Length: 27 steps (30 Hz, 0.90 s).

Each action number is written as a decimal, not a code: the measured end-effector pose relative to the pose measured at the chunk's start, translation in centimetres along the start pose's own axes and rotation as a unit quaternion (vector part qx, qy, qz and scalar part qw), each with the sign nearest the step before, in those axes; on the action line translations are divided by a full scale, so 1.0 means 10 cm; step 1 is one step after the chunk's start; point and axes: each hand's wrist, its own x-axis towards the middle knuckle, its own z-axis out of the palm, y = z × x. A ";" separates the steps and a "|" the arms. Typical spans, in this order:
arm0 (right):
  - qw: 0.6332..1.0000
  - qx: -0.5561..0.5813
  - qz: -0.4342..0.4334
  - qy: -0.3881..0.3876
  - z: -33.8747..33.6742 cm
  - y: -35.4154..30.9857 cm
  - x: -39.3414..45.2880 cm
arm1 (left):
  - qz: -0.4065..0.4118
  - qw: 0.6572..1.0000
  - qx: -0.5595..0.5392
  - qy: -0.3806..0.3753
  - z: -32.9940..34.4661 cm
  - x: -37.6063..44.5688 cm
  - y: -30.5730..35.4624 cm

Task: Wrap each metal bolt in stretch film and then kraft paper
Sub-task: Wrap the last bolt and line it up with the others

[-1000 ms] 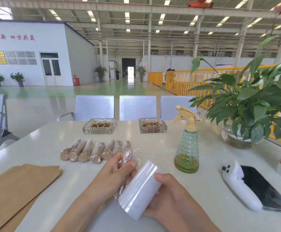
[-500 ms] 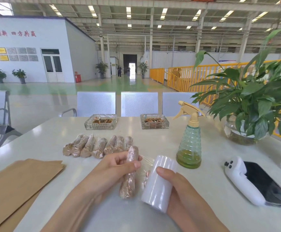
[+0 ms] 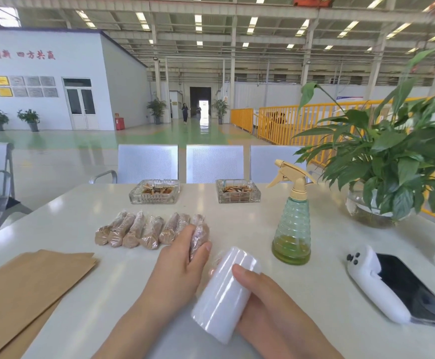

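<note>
**Wrapped bolt carried forward to the row**

Since half a second ago the left hand (image 3: 182, 257) has moved away from the person, taking the film-wrapped bolt (image 3: 198, 238) from beside the roll up to the right end of the row of wrapped bolts (image 3: 143, 230). Its fingers lie over the bolt, the thumb against its near side, so the bolt is held between them at the end of the row; whether it already touches the tabletop (image 3: 289, 294) cannot be told.

The right hand (image 3: 265, 301) grips the stretch film roll (image 3: 226, 291), fingers curled beneath it and the thumb pressed on top. The roll lies tilted, its far end pointing toward the left hand, and a little loose clear film shows at that end.

Sheets of kraft paper (image 3: 27, 294) lie flat at the left edge of the tabletop, well apart from both hands. Behind the row stand two glass ashtrays (image 3: 154, 191). To the right stand a green spray bottle (image 3: 292, 229) and a potted plant (image 3: 392, 161), with a phone in a white holder (image 3: 392, 288) lying near the right edge.
</note>
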 end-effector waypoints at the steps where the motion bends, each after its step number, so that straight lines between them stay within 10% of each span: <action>1: 1.000 -0.004 -0.005 -0.003 -0.01 0.02 0.00 | -0.011 1.000 -0.005 -0.010 -0.01 0.00 0.00; 7: 0.999 0.016 -0.032 0.011 -0.09 -0.03 0.04 | -0.180 0.897 -0.379 -0.139 -0.10 0.04 0.08; 15: 0.998 0.037 -0.029 0.048 -0.17 -0.02 0.10 | -0.093 0.960 -0.217 -0.151 -0.22 0.04 0.06; 27: 0.997 0.071 -0.022 -0.007 -0.12 0.04 0.11 | -0.103 0.951 -0.243 -0.162 -0.09 -0.02 0.03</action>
